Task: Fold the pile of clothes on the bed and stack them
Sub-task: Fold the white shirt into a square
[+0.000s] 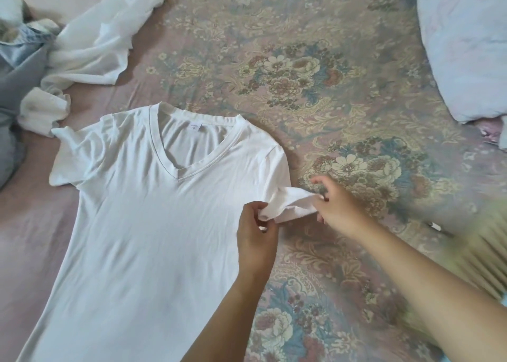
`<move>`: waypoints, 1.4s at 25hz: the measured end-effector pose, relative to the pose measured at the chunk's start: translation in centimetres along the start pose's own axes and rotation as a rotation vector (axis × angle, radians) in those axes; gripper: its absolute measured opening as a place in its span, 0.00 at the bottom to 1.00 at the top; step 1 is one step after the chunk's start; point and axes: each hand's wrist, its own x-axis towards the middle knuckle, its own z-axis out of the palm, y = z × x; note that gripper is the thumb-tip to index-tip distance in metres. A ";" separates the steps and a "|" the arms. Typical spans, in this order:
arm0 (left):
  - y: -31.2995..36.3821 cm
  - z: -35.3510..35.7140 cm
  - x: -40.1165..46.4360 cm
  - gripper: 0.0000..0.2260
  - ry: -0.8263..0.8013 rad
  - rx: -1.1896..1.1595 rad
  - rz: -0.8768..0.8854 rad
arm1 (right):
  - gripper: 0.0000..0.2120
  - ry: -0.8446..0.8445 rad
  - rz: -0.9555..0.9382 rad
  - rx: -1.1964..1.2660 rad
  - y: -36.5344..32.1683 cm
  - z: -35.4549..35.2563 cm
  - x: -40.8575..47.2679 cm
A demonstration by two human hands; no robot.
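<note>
While a heap of unfolded clothes waits at the far left of the bed, beside a crumpled white garment, a white V-neck T-shirt lies spread flat, front up, on the flowered bedspread. The left hand pinches the shirt's sleeve near the armpit seam, fingers curled round the cloth; the right hand grips the sleeve's outer end, pulling it taut between them. A pale pillow sits at the far right.
</note>
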 end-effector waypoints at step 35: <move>3.6 1.0 9.4 0.14 0.106 0.758 0.338 | 0.24 0.023 -0.374 -0.748 4.6 -3.2 -0.3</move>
